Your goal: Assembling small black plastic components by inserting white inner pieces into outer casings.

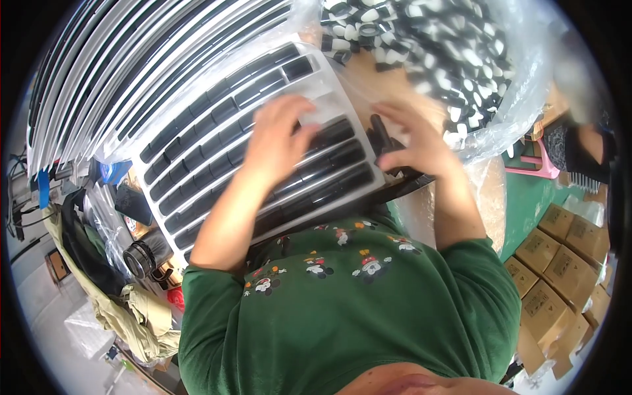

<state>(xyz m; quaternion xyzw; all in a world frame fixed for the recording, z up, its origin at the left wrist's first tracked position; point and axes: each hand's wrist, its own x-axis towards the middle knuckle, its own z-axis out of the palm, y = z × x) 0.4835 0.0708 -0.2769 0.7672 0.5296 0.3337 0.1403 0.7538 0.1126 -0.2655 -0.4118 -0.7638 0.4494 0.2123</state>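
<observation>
A white tray [334,85] lies tilted in front of me, with rows of short, glossy black cylinders [263,89] in its long grooves. Over the middle of the tray is my left hand [280,135], blurred, thumb and forefinger apart, with nothing visible between them. My right hand [424,145] is at the tray's right edge, its fingers spread around several loose black cylinders [380,135]. Whether it touches them is hard to make out. Beyond it, a clear plastic bag [530,125] holds many black cylinders with white ends [461,79].
A stack of similar filled trays [125,72] stands at the far left. Brown cardboard boxes [546,309] are piled at the right, near a pink stool [536,161]. Another person's arm [592,145] shows at the right edge. A khaki cloth [108,296] hangs at the left beside a dark jar [146,253].
</observation>
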